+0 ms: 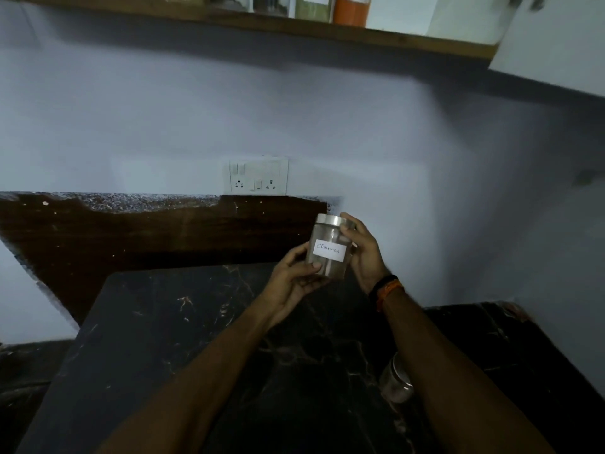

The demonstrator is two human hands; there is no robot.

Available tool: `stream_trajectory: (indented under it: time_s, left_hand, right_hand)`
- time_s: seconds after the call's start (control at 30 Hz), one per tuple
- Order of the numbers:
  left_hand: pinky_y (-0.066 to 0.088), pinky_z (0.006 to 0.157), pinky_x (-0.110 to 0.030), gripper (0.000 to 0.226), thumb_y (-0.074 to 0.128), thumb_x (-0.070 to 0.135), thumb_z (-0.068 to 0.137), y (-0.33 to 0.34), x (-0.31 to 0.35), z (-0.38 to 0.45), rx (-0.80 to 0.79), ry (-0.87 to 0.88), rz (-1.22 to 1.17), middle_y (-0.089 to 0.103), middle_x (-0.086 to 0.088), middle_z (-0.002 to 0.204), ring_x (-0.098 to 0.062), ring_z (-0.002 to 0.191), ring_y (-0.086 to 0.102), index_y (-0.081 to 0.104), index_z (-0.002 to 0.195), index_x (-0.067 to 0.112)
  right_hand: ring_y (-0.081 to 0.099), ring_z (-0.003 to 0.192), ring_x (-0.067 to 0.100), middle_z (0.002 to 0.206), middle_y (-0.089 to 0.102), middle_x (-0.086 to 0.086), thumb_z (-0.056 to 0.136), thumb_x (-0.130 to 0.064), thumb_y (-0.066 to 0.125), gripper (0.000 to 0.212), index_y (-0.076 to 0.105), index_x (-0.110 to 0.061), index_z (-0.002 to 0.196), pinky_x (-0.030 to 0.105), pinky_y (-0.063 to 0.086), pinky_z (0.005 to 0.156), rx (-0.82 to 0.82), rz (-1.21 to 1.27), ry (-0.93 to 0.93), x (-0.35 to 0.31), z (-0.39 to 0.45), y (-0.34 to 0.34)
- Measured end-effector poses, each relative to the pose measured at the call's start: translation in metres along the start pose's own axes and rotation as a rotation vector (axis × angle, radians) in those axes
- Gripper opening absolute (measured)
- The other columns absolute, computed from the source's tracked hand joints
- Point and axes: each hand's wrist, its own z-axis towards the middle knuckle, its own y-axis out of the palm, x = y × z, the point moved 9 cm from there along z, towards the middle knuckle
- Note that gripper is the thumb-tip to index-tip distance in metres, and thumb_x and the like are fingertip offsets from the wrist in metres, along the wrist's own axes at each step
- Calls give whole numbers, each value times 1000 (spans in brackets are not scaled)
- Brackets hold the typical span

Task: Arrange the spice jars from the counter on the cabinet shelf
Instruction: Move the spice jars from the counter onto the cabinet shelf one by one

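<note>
A clear spice jar (330,247) with a silver lid and a white handwritten label is held upright above the dark marble counter (203,355). My left hand (291,280) cups its lower left side and base. My right hand (365,253) grips its right side, thumb up at the lid. A second clear jar (394,381) with a metal lid stands on the counter, partly hidden behind my right forearm. High above runs the wooden cabinet shelf (294,27), which carries several jars, among them an orange one (353,9) and a green one (312,8).
A white switch and socket plate (258,175) sits on the pale wall behind the counter. A dark wooden panel (131,234) lines the wall at counter level. An open white cabinet door (553,44) hangs at the upper right.
</note>
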Motion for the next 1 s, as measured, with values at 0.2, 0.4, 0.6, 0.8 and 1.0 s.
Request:
stream_trajectory:
  time_s: [0.2, 0.4, 0.6, 0.8, 1.0]
  left_hand:
    - [55, 96, -46, 59, 73, 5, 84, 40, 50, 37, -49, 61, 39, 66, -14, 131, -34, 120, 64, 54, 139, 18]
    - [54, 99, -47, 57, 76, 10, 83, 84, 107, 64, -117, 142, 151, 65, -15, 132, -34, 119, 65, 58, 137, 21]
    - [54, 100, -48, 55, 74, 7, 85, 118, 156, 82, -183, 219, 206, 72, -12, 120, -35, 115, 68, 58, 136, 19]
    - [54, 99, -49, 59, 76, 7, 82, 147, 192, 92, -226, 273, 239, 68, -17, 126, -40, 115, 66, 57, 137, 16]
    - [56, 96, -48, 53, 74, 14, 86, 170, 222, 96, -274, 297, 438, 68, -16, 126, -38, 114, 67, 56, 136, 18]
  right_hand:
    - [58, 111, 27, 127, 60, 10, 95, -25, 58, 42, 54, -16, 137, 33, 54, 83, -8, -70, -123, -73, 29, -4]
    - [60, 109, 27, 127, 61, 11, 81, -37, 61, 60, 53, -16, 137, 44, 51, 95, -12, -117, -232, -148, 43, 1]
    - [59, 113, 28, 127, 60, 8, 96, -30, 58, 46, 50, -17, 140, 36, 52, 90, -21, -158, -340, -208, 56, 5]
    - [57, 116, 31, 132, 58, 14, 101, -23, 51, 39, 51, -14, 139, 39, 51, 91, -26, -186, -430, -254, 61, 8]
    - [60, 108, 25, 128, 61, 12, 87, -35, 59, 54, 54, -17, 138, 34, 52, 81, -25, -138, -484, -278, 57, 8]
